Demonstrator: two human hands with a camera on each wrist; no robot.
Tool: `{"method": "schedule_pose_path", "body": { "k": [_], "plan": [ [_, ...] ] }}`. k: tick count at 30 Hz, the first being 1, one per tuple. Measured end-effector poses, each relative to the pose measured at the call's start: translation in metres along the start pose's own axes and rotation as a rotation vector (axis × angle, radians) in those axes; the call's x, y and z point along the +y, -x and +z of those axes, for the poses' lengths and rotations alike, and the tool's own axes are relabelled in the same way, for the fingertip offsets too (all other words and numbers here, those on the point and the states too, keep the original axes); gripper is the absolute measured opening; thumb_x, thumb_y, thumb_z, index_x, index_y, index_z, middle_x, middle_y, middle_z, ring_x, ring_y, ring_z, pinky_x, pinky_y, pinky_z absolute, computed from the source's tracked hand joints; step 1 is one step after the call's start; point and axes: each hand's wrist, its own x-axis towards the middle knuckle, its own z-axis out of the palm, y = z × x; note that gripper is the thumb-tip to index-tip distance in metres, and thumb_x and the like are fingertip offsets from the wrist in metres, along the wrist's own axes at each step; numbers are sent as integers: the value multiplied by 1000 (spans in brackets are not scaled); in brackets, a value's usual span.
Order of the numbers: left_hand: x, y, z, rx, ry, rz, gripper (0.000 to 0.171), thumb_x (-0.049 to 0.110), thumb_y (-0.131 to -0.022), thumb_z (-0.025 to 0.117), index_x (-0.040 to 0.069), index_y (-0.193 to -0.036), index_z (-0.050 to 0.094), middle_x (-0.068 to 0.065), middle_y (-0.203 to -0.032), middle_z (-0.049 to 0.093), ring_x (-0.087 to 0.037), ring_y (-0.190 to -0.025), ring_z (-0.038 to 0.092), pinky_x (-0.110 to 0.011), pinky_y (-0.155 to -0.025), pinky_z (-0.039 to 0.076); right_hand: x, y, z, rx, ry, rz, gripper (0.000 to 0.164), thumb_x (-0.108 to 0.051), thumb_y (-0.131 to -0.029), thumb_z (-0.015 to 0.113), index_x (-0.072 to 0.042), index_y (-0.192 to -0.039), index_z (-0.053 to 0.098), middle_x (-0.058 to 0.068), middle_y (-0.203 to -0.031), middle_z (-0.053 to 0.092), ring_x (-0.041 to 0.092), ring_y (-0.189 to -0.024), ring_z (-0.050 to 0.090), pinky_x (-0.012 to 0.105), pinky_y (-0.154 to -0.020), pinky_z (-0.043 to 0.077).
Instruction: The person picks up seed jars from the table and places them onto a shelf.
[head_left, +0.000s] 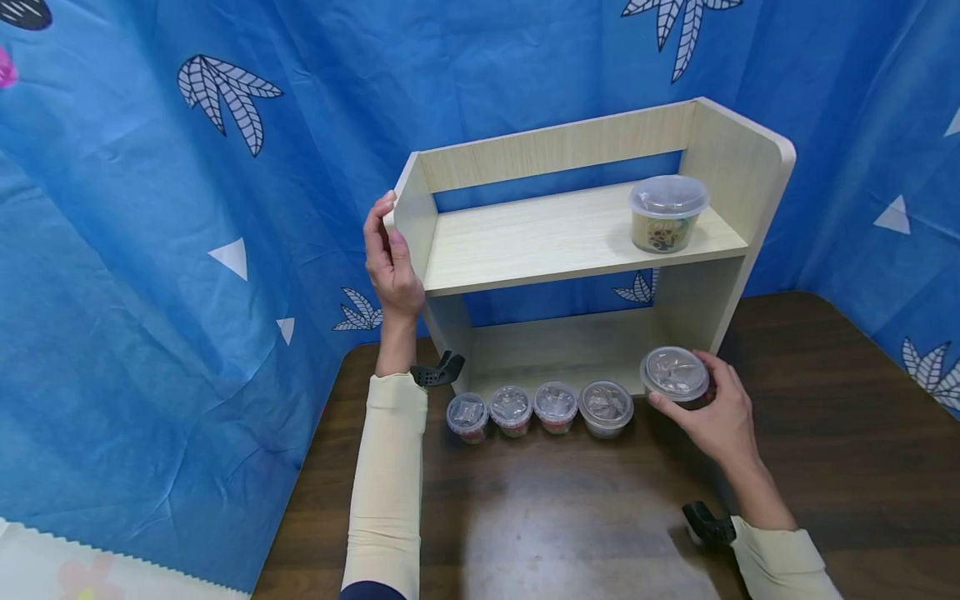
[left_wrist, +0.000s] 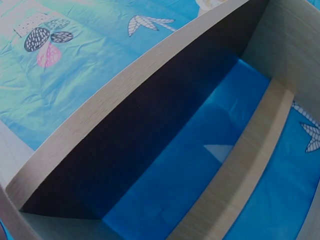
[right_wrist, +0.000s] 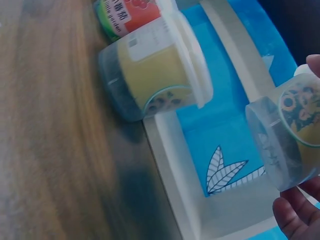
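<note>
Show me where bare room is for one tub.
Upper shelf: bare between left panel and upper tub. Lower shelf: bare behind the row of four tubs. Table: bare in front of the row. Crowded: the row, and right of it, where the right hand holds another tub.

I'm facing blue fabric (head_left: pixel 142 333), creased, with leaf prints (head_left: pixel 234 96) and white triangles (head_left: pixel 232 258). Dark wood-grain table (head_left: pixel 847 425) in front of me, light glare (head_left: pixel 585 533) on it. White scalloped-edge strip (head_left: pixel 33 562), lower left.
</note>
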Motion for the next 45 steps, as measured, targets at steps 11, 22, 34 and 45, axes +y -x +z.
{"method": "schedule_pose_path", "body": {
  "k": [11, 22, 34, 45],
  "plan": [
    [1, -1, 1, -2, 6, 3, 34, -4, -97, 37, -11, -129, 42, -27, -138, 47, -30, -126, 49, -47, -103, 43, -13, -7, -1, 87, -71, -48, 83, -20, -72, 86, -4, -142, 46, 20, -127, 52, 31, -110, 50, 5, -85, 32],
    [3, -3, 2, -1, 13, 20, 33, -5, -97, 36, -12, -128, 42, -29, -137, 47, -30, -127, 49, -48, -103, 43, -26, -11, -3, 123, -105, -69, 81, -19, -72, 85, -6, -142, 47, 19, -128, 53, 26, -108, 48, 7, -84, 33],
    [1, -1, 1, -2, 11, 21, 34, -4, -96, 36, -12, -129, 42, -28, -137, 47, -31, -127, 49, -49, -104, 42, -37, -17, -4, 191, -168, -159, 81, -12, -67, 85, -5, -140, 51, 19, -125, 55, -1, -105, 43, 10, -87, 35],
    [0, 0, 0, 1, 13, 17, 33, -4, -97, 37, -11, -129, 42, -28, -136, 47, -32, -126, 49, -49, -103, 44, -48, -21, -6, 197, -186, -194, 80, -11, -67, 83, -5, -140, 51, 20, -124, 55, -2, -103, 44, 10, -84, 36]
  ]
}}
